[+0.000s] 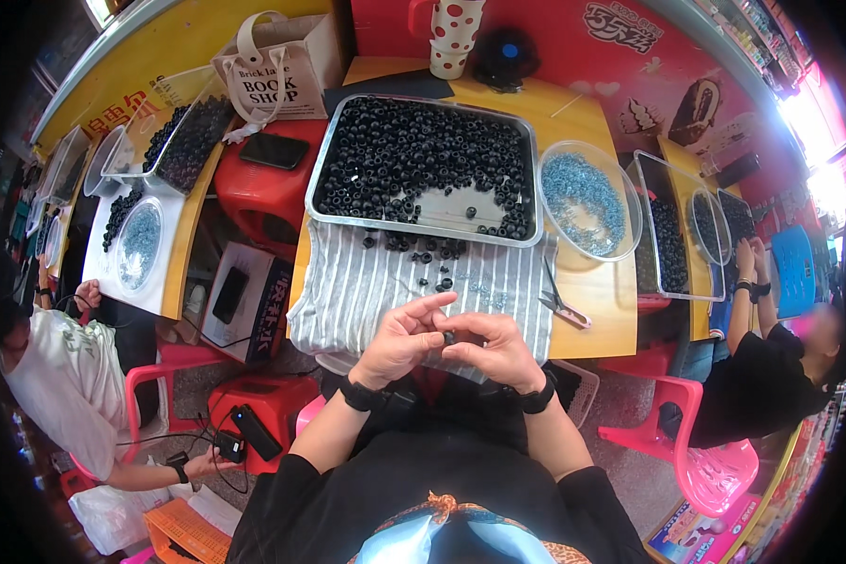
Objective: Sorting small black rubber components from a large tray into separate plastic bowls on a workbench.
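Observation:
My left hand (404, 343) and my right hand (500, 350) meet over the near edge of a grey-and-white striped cloth (343, 282). A small black bead (448, 336) sits between their fingertips, pinched from both sides. Any thread at the bead is too fine to make out. Loose black beads (425, 249) and a few pale blue ones lie on the cloth just beyond my hands. Behind them stands a metal tray (423, 228) holding many black beads. To its right is a clear round tub (637, 221) of light blue beads.
Thread snips (564, 308) lie at the table's right side. Farther back are a polka-dot cup (453, 38) and a canvas bag (296, 70). A phone (273, 150) rests on a red stool at left. One person (66, 376) sits left, another (757, 376) right, at bead-covered tables.

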Available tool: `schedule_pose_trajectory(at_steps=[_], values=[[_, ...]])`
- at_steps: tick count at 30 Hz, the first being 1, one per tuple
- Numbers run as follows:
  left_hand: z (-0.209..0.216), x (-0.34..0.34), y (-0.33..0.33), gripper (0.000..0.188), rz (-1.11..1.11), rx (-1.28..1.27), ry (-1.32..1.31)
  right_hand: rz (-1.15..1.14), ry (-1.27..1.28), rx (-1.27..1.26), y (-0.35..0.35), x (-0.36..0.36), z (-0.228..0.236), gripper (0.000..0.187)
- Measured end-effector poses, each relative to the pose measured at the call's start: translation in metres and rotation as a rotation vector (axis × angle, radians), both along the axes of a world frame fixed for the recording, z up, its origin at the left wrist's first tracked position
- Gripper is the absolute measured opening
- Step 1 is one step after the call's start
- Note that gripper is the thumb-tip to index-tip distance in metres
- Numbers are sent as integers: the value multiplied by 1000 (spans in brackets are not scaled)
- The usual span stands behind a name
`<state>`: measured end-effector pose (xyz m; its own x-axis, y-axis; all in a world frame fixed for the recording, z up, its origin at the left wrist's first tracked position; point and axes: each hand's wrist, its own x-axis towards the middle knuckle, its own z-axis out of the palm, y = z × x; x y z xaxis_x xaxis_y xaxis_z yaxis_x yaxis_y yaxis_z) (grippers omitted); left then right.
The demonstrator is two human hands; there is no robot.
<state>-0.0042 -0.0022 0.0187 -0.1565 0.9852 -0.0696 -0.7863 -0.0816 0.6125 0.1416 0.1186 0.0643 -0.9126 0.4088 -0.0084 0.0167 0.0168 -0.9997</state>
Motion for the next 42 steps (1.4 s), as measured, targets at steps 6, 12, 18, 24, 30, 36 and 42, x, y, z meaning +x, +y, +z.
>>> schedule_pose_trajectory(at_steps=[6,12,18,24,30,36,42], values=[[-7,-4,-1,57,-60,58,-27,-36,181,336,-2,-6,-10,19],[-6,-4,-3,46,-99,-34,-2,-27,135,315,-4,-3,-2,18],[-1,-2,-2,31,-55,-97,148,-485,-61,426,51,73,16,17],[18,-1,14,19,342,-194,940,-1016,-265,868,196,162,78,30],[34,6,42,23,576,-252,1752,-877,-205,831,160,127,51,24],[27,8,49,16,531,-293,1874,-456,-162,718,58,49,1,11],[19,4,50,14,608,-163,1859,-344,-253,1022,30,17,-1,15]])
